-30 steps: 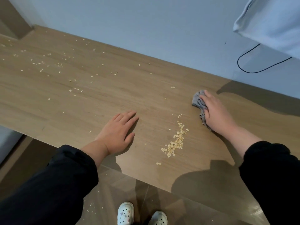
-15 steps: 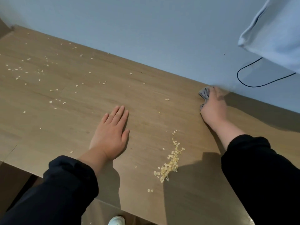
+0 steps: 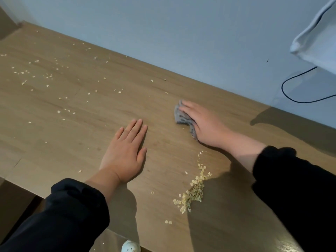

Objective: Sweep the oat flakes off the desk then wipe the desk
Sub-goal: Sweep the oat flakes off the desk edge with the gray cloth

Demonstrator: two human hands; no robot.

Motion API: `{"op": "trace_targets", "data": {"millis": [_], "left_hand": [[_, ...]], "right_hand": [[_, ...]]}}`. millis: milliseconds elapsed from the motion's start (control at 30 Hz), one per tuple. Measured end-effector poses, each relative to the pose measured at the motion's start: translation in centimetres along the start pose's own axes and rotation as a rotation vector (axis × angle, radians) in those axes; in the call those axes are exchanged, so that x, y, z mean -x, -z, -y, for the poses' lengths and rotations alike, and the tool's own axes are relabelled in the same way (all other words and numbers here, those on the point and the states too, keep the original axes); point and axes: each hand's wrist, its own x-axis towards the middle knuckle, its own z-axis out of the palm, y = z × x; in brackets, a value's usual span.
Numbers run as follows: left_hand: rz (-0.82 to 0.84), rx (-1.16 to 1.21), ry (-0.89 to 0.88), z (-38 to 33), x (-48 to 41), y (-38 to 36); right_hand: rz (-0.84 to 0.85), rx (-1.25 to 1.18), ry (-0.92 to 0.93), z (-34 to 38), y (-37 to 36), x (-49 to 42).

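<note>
A wooden desk [image 3: 76, 142] runs along a pale wall. My right hand [image 3: 205, 124] lies flat on a crumpled grey cloth [image 3: 180, 116] and presses it onto the desk, mid-way between wall and front edge. A swept-up pile of oat flakes [image 3: 192, 192] sits near the front edge, below that hand. Loose flakes [image 3: 36, 75] are scattered over the far left part of the desk. My left hand [image 3: 125, 155] rests palm down with straight fingers on bare wood, left of the pile and holding nothing.
A black cable [image 3: 294, 88] loops down the wall at the right, under a white fabric item [image 3: 318, 42]. Below the desk's front edge are the floor, with a few flakes on it, and a white shoe [image 3: 130, 247].
My right hand first pushed the cloth back to the wall, then pulled it forward and left toward the middle. My left hand stayed flat on the desk.
</note>
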Motion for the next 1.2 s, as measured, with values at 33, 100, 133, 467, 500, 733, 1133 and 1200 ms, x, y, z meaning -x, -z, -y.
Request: {"op": "trace_targets", "data": {"millis": [33,100,133,467,500,733,1133,1200], "left_hand": [[-0.001,0.000,0.000,0.0,0.0,0.0],[-0.006,0.000,-0.002,0.0,0.0,0.0],[-0.005,-0.003,-0.002,0.0,0.0,0.0],[0.007,0.010,0.007,-0.1,0.0,0.2],[0.015,0.010,0.006,-0.1,0.0,0.2],[0.036,-0.001,0.014,-0.3,-0.1,0.5],[0.025,0.008,0.014,-0.3,-0.1,0.4],[0.021,0.010,0.013,-0.2,-0.1,0.3]], "right_hand": [[0.016,0.008,0.017,-0.9,0.3,0.8],[-0.037,-0.042,-0.054,-3.3,1.5,1.1],[-0.091,-0.082,-0.114,-4.4,1.9,0.6],[-0.021,-0.041,0.038,-0.6,0.3,-1.1],[0.038,-0.014,0.122,0.1,-0.3,0.3],[0.073,-0.080,0.022,-2.6,1.8,2.0],[0.064,-0.066,-0.012,-3.0,1.6,7.1],[0.004,-0.091,-0.141,-4.9,2.9,8.2]]}}
